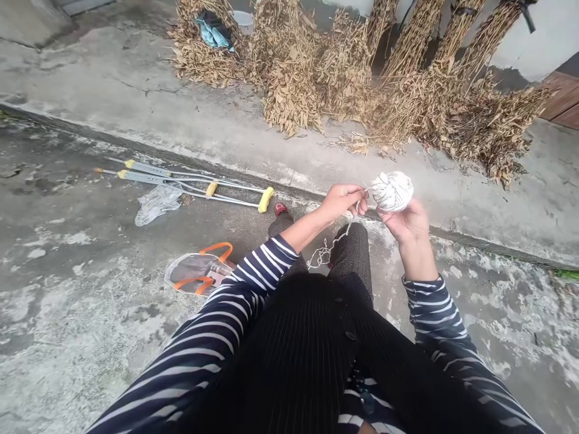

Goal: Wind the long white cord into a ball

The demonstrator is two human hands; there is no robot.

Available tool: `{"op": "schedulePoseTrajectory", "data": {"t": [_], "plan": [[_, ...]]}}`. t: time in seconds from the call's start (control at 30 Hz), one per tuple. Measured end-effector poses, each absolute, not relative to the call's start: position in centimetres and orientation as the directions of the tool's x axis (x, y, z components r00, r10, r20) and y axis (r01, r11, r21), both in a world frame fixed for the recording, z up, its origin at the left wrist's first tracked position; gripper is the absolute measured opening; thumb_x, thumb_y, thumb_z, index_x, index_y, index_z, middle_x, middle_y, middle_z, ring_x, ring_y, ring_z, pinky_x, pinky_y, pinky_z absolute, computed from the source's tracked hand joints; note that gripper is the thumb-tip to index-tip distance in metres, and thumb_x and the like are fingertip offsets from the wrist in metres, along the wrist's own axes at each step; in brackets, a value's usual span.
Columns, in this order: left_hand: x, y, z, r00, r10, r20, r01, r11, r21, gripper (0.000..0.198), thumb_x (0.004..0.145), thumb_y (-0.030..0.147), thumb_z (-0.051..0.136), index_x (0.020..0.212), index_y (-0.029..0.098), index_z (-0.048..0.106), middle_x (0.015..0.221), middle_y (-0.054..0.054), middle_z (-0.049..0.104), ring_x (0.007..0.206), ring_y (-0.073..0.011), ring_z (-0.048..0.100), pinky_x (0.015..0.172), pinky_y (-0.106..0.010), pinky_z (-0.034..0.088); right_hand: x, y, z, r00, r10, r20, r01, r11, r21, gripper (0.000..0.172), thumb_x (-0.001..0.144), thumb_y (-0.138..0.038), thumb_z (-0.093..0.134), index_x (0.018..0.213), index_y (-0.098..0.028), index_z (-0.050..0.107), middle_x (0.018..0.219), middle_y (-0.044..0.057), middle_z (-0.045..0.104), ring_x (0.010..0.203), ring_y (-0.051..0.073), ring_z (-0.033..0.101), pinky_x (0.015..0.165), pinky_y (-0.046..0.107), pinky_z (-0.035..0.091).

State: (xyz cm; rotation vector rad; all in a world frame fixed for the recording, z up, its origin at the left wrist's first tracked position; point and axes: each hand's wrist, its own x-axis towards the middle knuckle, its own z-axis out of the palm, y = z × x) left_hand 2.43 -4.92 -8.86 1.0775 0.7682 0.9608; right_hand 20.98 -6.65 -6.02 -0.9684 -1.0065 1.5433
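Note:
My right hand grips a white ball of wound string from below, fingers curled round its underside. My left hand is just left of the ball, fingers pinched on the loose strand of string that runs to it. More white string hangs down in a tangle over my lap, between my knees in dark trousers. Both arms wear navy sleeves with white stripes.
I sit on stained concrete ground. A pair of metal crutches with yellow pads lies to the left, beside a crumpled clear plastic bag. A clear bag with orange handles rests by my left elbow. Bundles of dried plants lean against the far wall.

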Motion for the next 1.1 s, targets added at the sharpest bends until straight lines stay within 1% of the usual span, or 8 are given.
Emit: {"op": "schedulePoseTrajectory", "data": {"t": [0.2, 0.37, 0.47, 0.57, 0.67, 0.8, 0.97, 1.1], "plan": [[1.1, -5.4, -9.5, 0.628, 0.775, -0.064, -0.265, 0.29, 0.919, 0.015, 0.093, 0.025, 0.062, 0.092, 0.01, 0.066, 0.076, -0.008, 0.073, 0.065, -0.0127, 0.07, 0.056, -0.022, 0.049, 21.1, -6.6, -5.5, -0.14, 0.987, -0.075, -0.307, -0.115, -0.945, 0.052, 0.068, -0.037, 0.071, 0.119, -0.031, 0.062, 0.118, 0.004, 0.072, 0.117, 0.025, 0.062, 0.068, 0.03, 0.058], [0.9, -5.2, -9.8, 0.62, 0.77, -0.153, -0.234, 0.367, 0.9, 0.009, 0.09, 0.017, 0.06, 0.087, 0.01, 0.065, 0.075, -0.009, 0.073, 0.064, -0.0134, 0.07, 0.057, -0.023, 0.049, 21.1, -6.8, -5.3, -0.137, 0.982, -0.129, -0.413, -0.175, -0.894, 0.059, 0.065, -0.03, 0.073, 0.123, -0.032, 0.063, 0.127, 0.002, 0.069, 0.114, 0.022, 0.063, 0.063, 0.025, 0.055], [0.8, -4.5, -9.8, 0.61, 0.766, -0.202, -0.185, 0.385, 0.904, 0.009, 0.086, 0.012, 0.058, 0.08, 0.01, 0.064, 0.073, -0.009, 0.073, 0.066, -0.0134, 0.071, 0.061, -0.023, 0.052, 21.1, -7.1, -5.1, -0.155, 0.979, -0.129, -0.414, -0.183, -0.892, 0.059, 0.067, -0.031, 0.073, 0.124, -0.033, 0.064, 0.13, 0.002, 0.068, 0.114, 0.024, 0.064, 0.06, 0.026, 0.055], [0.5, -4.1, -10.2, 0.641, 0.741, -0.199, -0.135, 0.364, 0.922, 0.009, 0.084, 0.015, 0.061, 0.08, 0.01, 0.066, 0.076, -0.009, 0.073, 0.072, -0.0136, 0.072, 0.067, -0.024, 0.055, 21.2, -7.2, -4.8, -0.167, 0.981, -0.097, -0.423, -0.16, -0.892, 0.055, 0.068, -0.031, 0.073, 0.123, -0.032, 0.065, 0.131, 0.003, 0.068, 0.107, 0.023, 0.066, 0.053, 0.025, 0.053], [0.1, -4.3, -11.3, 0.687, 0.698, -0.202, -0.084, 0.352, 0.932, 0.013, 0.084, 0.022, 0.065, 0.08, 0.009, 0.068, 0.077, -0.009, 0.073, 0.073, -0.0139, 0.071, 0.069, -0.025, 0.056, 21.5, -7.1, -4.5, -0.167, 0.984, -0.055, -0.518, -0.135, -0.845, 0.053, 0.066, -0.025, 0.075, 0.117, -0.033, 0.066, 0.127, 0.0, 0.07, 0.098, 0.019, 0.069, 0.049, 0.021, 0.051], [-0.2, -5.1, -12.6, 0.669, 0.693, -0.269, -0.049, 0.401, 0.915, 0.016, 0.083, 0.025, 0.065, 0.075, 0.011, 0.065, 0.075, -0.009, 0.072, 0.069, -0.0129, 0.068, 0.064, -0.024, 0.054, 21.8, -7.0, -4.2, -0.142, 0.988, -0.054, -0.573, -0.127, -0.81, 0.051, 0.064, -0.02, 0.077, 0.112, -0.032, 0.066, 0.119, 0.0, 0.073, 0.102, 0.019, 0.071, 0.054, 0.021, 0.055], [-0.2, -5.0, -12.8, 0.608, 0.721, -0.332, -0.008, 0.424, 0.906, 0.017, 0.082, 0.025, 0.068, 0.072, 0.011, 0.066, 0.082, -0.012, 0.075, 0.076, -0.0149, 0.07, 0.059, -0.022, 0.052, 21.5, -7.2, -3.9, -0.166, 0.986, -0.034, -0.503, -0.114, -0.857, 0.058, 0.065, -0.024, 0.079, 0.12, -0.033, 0.064, 0.115, 0.001, 0.074, 0.111, 0.023, 0.07, 0.064, 0.029, 0.063], [0.0, -3.8, -12.9, 0.57, 0.743, -0.351, 0.042, 0.4, 0.915, 0.018, 0.081, 0.025, 0.07, 0.071, 0.01, 0.067, 0.085, -0.012, 0.076, 0.078, -0.0155, 0.07, 0.064, -0.024, 0.055, 21.0, -7.2, -3.7, -0.19, 0.982, 0.01, -0.404, -0.069, -0.912, 0.05, 0.065, -0.03, 0.079, 0.114, -0.027, 0.068, 0.104, 0.006, 0.076, 0.106, 0.029, 0.071, 0.073, 0.04, 0.066]]}}
